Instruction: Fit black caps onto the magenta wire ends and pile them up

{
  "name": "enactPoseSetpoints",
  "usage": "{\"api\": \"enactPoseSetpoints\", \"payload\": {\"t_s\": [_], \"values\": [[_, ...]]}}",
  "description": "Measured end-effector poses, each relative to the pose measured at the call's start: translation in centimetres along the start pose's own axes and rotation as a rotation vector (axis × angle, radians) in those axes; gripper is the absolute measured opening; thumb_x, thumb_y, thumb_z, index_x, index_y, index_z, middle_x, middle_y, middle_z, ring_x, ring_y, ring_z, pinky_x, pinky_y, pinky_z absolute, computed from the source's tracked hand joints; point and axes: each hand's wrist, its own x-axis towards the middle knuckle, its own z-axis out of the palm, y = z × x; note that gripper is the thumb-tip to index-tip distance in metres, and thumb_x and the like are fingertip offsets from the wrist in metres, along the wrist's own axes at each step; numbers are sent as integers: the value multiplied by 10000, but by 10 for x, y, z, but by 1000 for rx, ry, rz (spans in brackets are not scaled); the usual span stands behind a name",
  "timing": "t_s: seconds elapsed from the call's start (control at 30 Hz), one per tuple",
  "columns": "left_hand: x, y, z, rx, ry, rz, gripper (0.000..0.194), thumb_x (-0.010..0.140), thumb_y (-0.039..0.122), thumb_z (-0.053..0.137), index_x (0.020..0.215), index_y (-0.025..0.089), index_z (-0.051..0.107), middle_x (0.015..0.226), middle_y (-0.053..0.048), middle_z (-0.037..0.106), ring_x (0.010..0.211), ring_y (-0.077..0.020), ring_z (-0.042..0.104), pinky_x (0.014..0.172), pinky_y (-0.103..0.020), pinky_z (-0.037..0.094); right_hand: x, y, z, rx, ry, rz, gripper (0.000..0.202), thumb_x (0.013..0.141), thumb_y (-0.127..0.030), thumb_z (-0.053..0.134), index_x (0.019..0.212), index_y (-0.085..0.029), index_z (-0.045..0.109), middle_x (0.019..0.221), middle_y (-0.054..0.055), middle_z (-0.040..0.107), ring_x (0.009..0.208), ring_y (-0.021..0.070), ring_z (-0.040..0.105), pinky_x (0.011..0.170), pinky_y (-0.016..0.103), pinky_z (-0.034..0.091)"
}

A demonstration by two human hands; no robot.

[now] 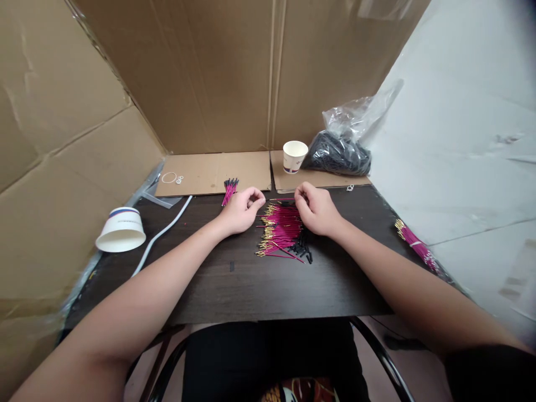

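A thin magenta wire (282,199) with a gold end spans the gap between my two hands. My left hand (242,211) is closed in a pinch at the wire's left end. The other end runs into the closed fingers of my right hand (317,209), which hide its tip. Just below lies a pile of magenta wires (282,226) with gold tips pointing left. Several short black sleeves (302,245) lie at the pile's lower right. Behind my left hand is a small group of magenta wires with black ends (230,190).
A paper cup (294,157) stands beside a clear bag of black pieces (339,153) on cardboard. Another cup (121,229) lies at left, near a white cable (163,234). A tied wire bundle (414,243) lies at the right edge. Cardboard walls (209,72) rise behind.
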Motion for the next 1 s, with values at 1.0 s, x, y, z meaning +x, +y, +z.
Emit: {"api": "enactPoseSetpoints", "payload": {"t_s": [1.0], "values": [[-5, 9, 3, 59, -31, 17, 182, 1047, 345, 645, 1023, 175, 704, 919, -49, 740, 709, -154, 603, 694, -317, 465, -2, -3, 5, 61, -131, -19, 125, 1061, -299, 581, 981, -210, 618, 769, 26, 668, 669, 184, 573, 707, 327, 440]]}}
